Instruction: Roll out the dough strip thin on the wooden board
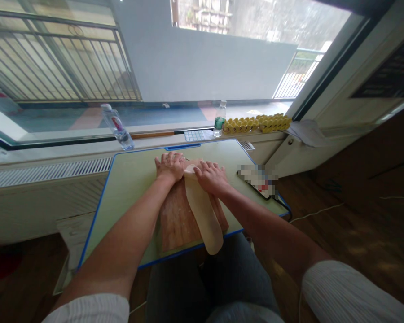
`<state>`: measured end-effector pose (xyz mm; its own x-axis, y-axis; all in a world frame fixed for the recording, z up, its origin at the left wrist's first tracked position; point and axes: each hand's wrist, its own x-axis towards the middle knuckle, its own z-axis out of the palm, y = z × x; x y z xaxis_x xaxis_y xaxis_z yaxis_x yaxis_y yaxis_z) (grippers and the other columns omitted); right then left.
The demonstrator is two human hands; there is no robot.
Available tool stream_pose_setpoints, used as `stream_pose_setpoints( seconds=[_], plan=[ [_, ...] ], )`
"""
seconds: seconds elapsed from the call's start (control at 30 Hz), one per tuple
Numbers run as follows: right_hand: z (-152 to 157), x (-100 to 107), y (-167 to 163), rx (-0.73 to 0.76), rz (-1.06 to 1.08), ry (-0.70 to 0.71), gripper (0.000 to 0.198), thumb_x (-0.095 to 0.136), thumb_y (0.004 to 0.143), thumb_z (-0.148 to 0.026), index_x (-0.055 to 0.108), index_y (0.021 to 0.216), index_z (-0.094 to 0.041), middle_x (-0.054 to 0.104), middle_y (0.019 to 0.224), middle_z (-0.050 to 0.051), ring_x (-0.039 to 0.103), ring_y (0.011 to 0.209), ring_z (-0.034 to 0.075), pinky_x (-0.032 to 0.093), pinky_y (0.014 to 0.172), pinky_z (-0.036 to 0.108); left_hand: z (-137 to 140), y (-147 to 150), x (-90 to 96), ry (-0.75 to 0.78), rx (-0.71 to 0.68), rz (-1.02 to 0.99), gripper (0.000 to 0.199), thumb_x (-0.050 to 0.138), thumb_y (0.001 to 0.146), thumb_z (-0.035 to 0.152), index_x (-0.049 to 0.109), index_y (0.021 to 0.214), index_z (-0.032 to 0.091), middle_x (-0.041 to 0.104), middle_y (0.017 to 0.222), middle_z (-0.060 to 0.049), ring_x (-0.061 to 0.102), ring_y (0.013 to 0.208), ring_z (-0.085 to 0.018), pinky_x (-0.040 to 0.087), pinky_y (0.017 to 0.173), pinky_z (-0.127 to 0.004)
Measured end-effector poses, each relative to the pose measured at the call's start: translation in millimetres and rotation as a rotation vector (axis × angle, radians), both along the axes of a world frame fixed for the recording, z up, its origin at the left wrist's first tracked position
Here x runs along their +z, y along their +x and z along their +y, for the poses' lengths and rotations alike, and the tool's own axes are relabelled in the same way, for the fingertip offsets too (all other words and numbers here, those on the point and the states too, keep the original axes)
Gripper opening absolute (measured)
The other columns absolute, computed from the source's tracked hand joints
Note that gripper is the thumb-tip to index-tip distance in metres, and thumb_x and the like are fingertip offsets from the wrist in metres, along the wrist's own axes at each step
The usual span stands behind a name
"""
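On a reddish-brown wooden board (178, 217) lies a long, flat, pale beige strip (204, 208). Its rounded near end hangs past the front edge of the table, and a whitish raised or folded part shows at its far end. My left hand (170, 165) rests on the far left of the board, fingers spread, its thumb side beside that raised part. On the other side my right hand (211, 175) lies with fingers stretched out, its thumb touching the strip. Whatever is under both palms is hidden. The strip's material cannot be made out.
The pale green table (128, 193) has a blue rim. A phone-like item (256, 181), partly blurred out, lies at right with a cable. Along the windowsill stand two plastic bottles (117, 128), a stick (153, 134) and a yellow row of linked pieces (256, 124).
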<state>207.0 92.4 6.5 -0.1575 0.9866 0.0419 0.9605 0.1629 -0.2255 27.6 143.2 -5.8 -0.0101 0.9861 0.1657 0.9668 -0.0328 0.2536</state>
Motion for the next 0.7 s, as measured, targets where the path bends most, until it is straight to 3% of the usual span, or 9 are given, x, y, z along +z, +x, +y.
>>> stream_pose_setpoints(
  seconds=[0.17, 0.47, 0.7],
  plan=[
    [18, 1, 9, 0.013, -0.005, -0.045, 0.058, 0.025, 0.113, -0.058, 0.052, 0.158, -0.034, 0.052, 0.165, 0.010, 0.047, 0.150, 0.033, 0.040, 0.119, 0.060, 21, 7, 0.1, -0.036, -0.028, -0.004, 0.057, 0.025, 0.106, 0.051, 0.062, 0.147, 0.035, 0.051, 0.166, -0.009, 0.042, 0.150, -0.037, 0.027, 0.124, -0.067],
    [46, -5, 20, -0.047, 0.075, 0.013, 0.059, 0.031, 0.113, -0.061, 0.060, 0.149, -0.024, 0.062, 0.157, 0.011, 0.055, 0.142, 0.030, 0.041, 0.119, 0.051, 52, 22, 6.3, -0.092, -0.033, 0.022, 0.057, 0.029, 0.105, 0.051, 0.063, 0.146, 0.031, 0.052, 0.165, -0.011, 0.048, 0.145, -0.038, 0.033, 0.120, -0.068],
    [59, -6, 26, -0.069, 0.053, 0.019, 0.057, 0.032, 0.113, -0.060, 0.066, 0.142, -0.024, 0.065, 0.152, 0.011, 0.057, 0.140, 0.030, 0.041, 0.118, 0.050, 72, 33, 7.7, -0.120, -0.022, 0.047, 0.056, 0.028, 0.105, 0.051, 0.065, 0.143, 0.032, 0.055, 0.162, -0.012, 0.049, 0.144, -0.039, 0.035, 0.117, -0.068]
  ],
)
